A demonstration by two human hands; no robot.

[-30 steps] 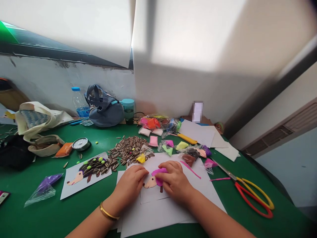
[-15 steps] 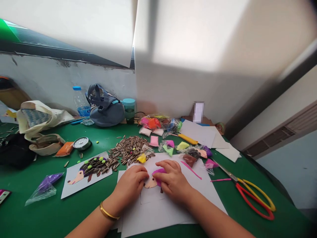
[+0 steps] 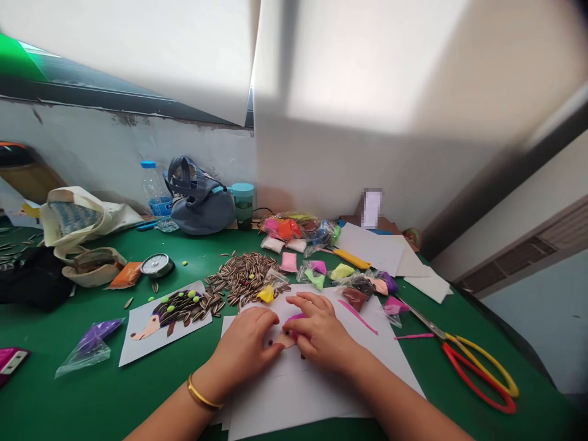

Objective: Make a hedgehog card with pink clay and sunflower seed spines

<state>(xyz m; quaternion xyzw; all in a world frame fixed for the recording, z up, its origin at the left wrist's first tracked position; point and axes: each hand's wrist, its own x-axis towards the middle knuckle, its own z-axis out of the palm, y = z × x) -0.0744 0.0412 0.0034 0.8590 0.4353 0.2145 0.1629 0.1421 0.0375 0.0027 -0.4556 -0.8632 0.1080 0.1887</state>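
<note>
A clay hedgehog figure (image 3: pixel 287 340) lies on white paper (image 3: pixel 294 392), with a peach face, dark eye and nose, and a magenta body. My right hand (image 3: pixel 324 334) bends over the body with its fingers spread and fingertips on the magenta clay, hiding most of it. Beside the face is my left hand (image 3: pixel 248 343), thumb and forefinger apart, the thumb tip close to the snout; whether it touches cannot be made out. A rolled magenta clay strip (image 3: pixel 358 316) rests on the paper to the right of my hands.
A sunflower seed pile (image 3: pixel 243 275) sits behind my left hand. On the left lies a finished-looking hedgehog card (image 3: pixel 138 349) covered with seeds. Bagged clay (image 3: pixel 356 298), a yellow-handled cutter (image 3: pixel 351 258) and large scissors (image 3: pixel 478 367) are at right. Farther back stand a blue bag (image 3: pixel 202 205) and a cup (image 3: pixel 243 205).
My left thumb has come away from the forefinger toward the snout. My right hand stays over the magenta body. The whole view has shifted slightly.
</note>
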